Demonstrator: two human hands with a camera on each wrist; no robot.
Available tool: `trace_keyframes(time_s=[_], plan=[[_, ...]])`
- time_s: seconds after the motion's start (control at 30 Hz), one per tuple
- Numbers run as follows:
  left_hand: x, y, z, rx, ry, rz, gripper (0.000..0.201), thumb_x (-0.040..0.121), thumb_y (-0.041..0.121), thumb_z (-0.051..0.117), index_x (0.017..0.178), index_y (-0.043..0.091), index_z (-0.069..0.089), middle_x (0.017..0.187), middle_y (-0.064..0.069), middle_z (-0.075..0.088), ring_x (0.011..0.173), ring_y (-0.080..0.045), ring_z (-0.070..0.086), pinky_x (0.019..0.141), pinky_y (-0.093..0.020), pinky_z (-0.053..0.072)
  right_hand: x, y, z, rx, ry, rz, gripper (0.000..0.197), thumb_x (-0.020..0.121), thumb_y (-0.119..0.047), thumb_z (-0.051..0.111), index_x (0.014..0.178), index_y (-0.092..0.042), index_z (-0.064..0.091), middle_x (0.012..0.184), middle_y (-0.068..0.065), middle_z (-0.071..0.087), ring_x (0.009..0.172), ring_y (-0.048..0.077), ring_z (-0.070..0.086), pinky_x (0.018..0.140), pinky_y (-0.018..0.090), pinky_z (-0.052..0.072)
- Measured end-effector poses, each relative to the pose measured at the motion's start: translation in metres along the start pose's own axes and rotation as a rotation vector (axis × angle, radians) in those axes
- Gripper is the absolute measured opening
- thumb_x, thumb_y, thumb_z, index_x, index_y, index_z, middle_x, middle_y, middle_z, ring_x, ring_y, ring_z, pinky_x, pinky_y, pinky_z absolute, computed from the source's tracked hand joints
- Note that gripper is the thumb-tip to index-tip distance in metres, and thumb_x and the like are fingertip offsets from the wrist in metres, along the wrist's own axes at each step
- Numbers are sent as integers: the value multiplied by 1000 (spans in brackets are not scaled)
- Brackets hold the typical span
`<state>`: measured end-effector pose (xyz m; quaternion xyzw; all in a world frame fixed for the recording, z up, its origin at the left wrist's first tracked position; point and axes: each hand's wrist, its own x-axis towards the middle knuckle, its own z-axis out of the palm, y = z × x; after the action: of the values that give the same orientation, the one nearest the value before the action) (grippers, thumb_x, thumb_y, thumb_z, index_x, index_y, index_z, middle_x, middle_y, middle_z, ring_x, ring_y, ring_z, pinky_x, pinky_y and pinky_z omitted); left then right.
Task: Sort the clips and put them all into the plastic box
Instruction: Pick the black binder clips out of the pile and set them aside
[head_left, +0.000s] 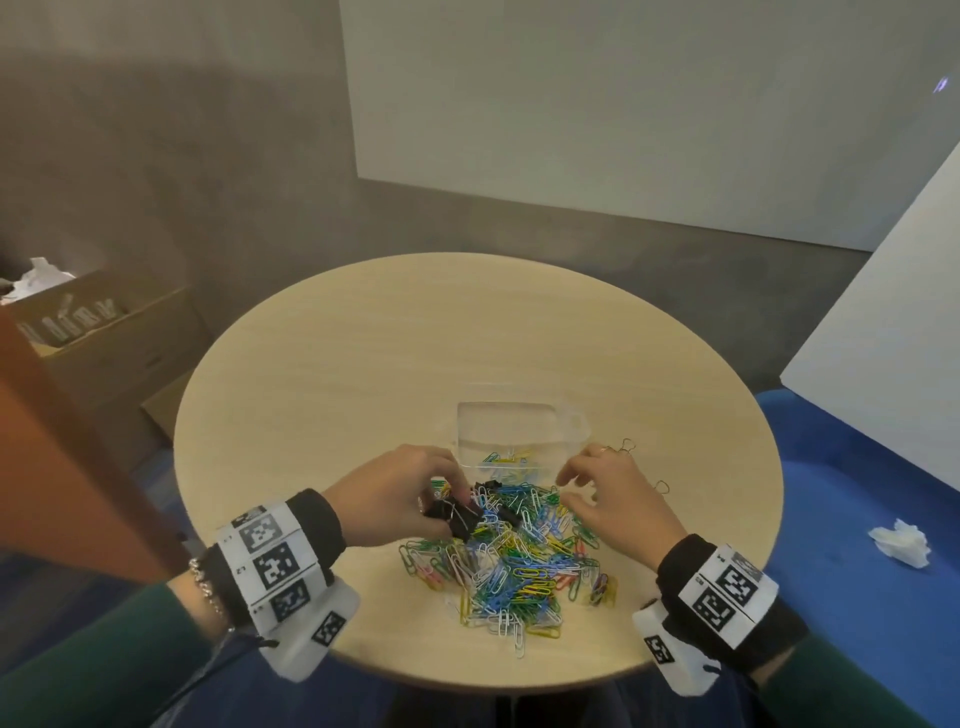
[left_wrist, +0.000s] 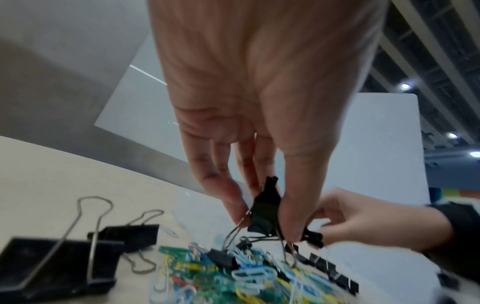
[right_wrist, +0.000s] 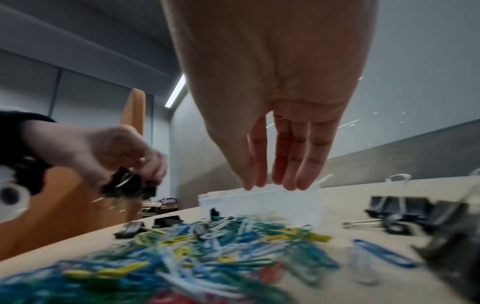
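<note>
Sorting barely begun: only a few coloured paper clips (head_left: 506, 460) inside the clear plastic box (head_left: 519, 423) at table centre. Left hand (head_left: 395, 499) pinching a bunch of black binder clips (head_left: 454, 514) above the big paper clip heap (head_left: 511, 561) just near of the box. Right hand (head_left: 613, 499) holding nothing, fingers (right_wrist: 291, 164) straight, hanging loosely at the box's near rim. More binder clips (right_wrist: 397, 205) lying loose at right, unsorted.

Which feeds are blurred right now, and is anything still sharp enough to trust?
Head view: mostly sharp, edges bent by the wide lens; paper clips readable. Left wrist view: left hand and binder clip fairly clear, foreground smeared. Right wrist view: heavy blur; box washed out.
</note>
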<state>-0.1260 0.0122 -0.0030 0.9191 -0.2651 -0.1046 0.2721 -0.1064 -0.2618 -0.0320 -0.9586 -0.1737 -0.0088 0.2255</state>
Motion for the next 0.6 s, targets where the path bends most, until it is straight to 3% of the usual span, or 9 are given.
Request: trace_keyframes(time_s=[0.07, 0.13, 0.2, 0.3, 0.43, 0.6], plan=[[-3, -5, -11, -53, 36, -38, 25, 74, 28, 78, 96, 28, 66, 103, 13, 62, 74, -7, 64, 65, -25, 52, 0, -15, 6, 5, -71, -42, 16, 89, -29, 62, 103, -25, 65, 102, -7, 56, 94, 8, 54, 85, 25, 46], [-7, -11, -21, -128, 61, -89, 27, 72, 30, 80, 96, 31, 65, 102, 8, 65, 75, -13, 68, 66, -35, 56, 3, -25, 15, -17, -135, -75, 23, 88, -29, 63, 111, -26, 64, 106, -6, 57, 97, 10, 54, 86, 28, 46], [-11, -18, -30, -154, 95, -137, 30, 72, 28, 80, 97, 30, 64, 102, 6, 66, 76, -12, 69, 70, -41, 57, 8, -32, 22, -54, -171, -94, 31, 86, -30, 64, 117, -27, 62, 109, -5, 57, 100, 13, 55, 86, 32, 49], [-12, -31, -41, -123, 123, -218, 30, 74, 26, 78, 101, 27, 64, 101, 5, 69, 77, -9, 68, 71, -34, 56, 14, -36, 28, -124, -172, -95, 34, 86, -31, 63, 120, -30, 59, 112, -6, 55, 100, 15, 56, 82, 34, 51], [-13, -53, -47, -193, 83, -318, 26, 81, 23, 74, 105, 21, 64, 101, 2, 71, 80, -25, 68, 65, -36, 54, 21, -39, 30, -177, -182, -84, 29, 86, -29, 65, 114, -30, 62, 113, -4, 55, 98, 17, 57, 81, 34, 51], [-14, -69, -47, -253, 57, -394, 21, 86, 19, 68, 106, 12, 65, 97, 6, 69, 69, -7, 65, 60, -23, 52, 23, -36, 29, -154, -209, -83, 20, 83, -25, 69, 102, -24, 61, 106, -3, 52, 90, 17, 55, 76, 32, 47]])
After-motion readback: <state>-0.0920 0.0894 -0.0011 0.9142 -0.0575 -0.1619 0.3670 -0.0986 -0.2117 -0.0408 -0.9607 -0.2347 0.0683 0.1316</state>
